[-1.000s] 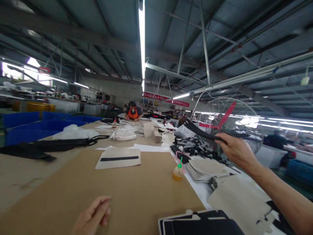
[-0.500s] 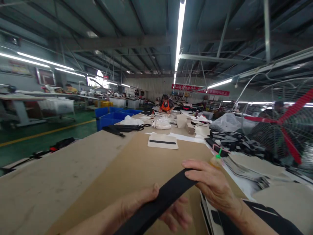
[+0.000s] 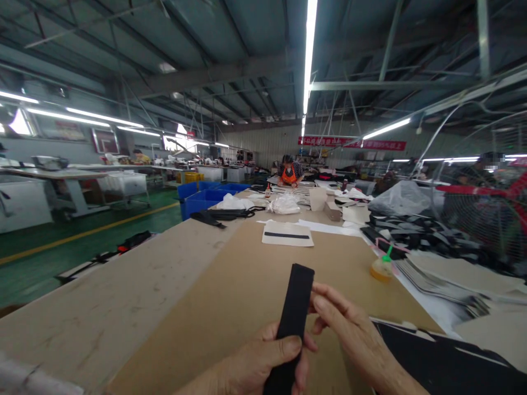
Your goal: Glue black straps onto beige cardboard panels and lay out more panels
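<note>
A black fabric strip stands up at a slight tilt over the brown board, its far end pointing away from me. My left hand is closed around the lower part of it, thumb across the front and fingers behind. Beside the strip's upper right edge is my right hand, its fingers loosely bent and apart. Whether those fingertips touch the edge, I cannot tell. Farther ahead, a cream panel with a narrow black band across it lies on the board.
Brown board covers the table's middle. At right are a glue bottle with green nozzle, stacked cream sheets, black pieces and a fan. Blue bins stand left; a person in an orange apron works at the far end.
The strip has swung from slanting right to nearly upright. My right hand has released its far end and moved down to its right edge. My left hand now wraps around it.
</note>
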`<action>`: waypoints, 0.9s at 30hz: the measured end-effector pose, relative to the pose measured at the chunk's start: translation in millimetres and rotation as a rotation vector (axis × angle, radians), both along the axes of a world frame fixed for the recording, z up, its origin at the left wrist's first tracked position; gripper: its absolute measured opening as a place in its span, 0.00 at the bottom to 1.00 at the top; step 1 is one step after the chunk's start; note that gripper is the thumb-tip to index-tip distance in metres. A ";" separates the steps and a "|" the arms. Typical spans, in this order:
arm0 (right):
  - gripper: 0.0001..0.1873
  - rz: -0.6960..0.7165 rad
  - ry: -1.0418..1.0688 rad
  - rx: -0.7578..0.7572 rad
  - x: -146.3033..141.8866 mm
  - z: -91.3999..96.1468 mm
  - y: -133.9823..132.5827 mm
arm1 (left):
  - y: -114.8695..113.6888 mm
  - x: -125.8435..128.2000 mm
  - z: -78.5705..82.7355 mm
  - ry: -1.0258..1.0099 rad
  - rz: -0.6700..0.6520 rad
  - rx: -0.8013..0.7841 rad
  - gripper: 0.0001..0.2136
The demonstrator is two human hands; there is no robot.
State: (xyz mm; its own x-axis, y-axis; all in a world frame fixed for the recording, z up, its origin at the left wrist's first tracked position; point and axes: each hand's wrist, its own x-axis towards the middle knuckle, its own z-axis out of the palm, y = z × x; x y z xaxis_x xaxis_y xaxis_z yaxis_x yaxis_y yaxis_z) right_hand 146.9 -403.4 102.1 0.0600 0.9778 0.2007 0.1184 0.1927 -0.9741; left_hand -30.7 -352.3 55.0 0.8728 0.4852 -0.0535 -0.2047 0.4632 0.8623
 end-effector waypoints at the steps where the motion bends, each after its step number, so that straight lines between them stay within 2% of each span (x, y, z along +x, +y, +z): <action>1: 0.23 0.030 0.021 -0.021 -4.4 0.0 -0.5 | -1.3 0.6 -1.1 0.013 0.004 0.002 0.20; 4: 0.21 0.077 0.070 -0.058 -12.2 -1.7 1.2 | -4.2 2.3 -4.0 0.055 0.012 0.007 0.22; 7: 0.19 0.061 0.077 -0.054 -12.4 -4.2 3.7 | -4.8 2.2 -5.5 0.081 0.029 -0.001 0.22; 10: 0.18 0.088 0.116 -0.062 -11.5 -4.8 3.7 | -4.2 0.4 -5.8 0.033 -0.006 -0.033 0.23; 14: 0.17 0.191 0.229 -0.074 -14.9 -3.8 3.3 | -3.2 0.2 -9.6 -0.078 -0.066 -0.103 0.35; 16: 0.18 0.257 0.295 -0.076 -17.2 -4.2 5.2 | -2.9 1.2 -13.0 -0.080 -0.056 -0.099 0.41; 19: 0.19 0.312 0.360 -0.091 -19.5 -5.8 9.4 | -3.2 1.8 -15.5 -0.028 0.028 -0.044 0.39; 23: 0.19 0.167 0.428 -0.111 -21.6 -4.9 8.8 | -4.1 -1.4 -6.1 0.053 0.240 0.021 0.27; 27: 0.20 0.237 0.489 -0.115 -25.2 -1.0 2.3 | -8.9 -5.7 11.5 0.237 0.361 0.140 0.30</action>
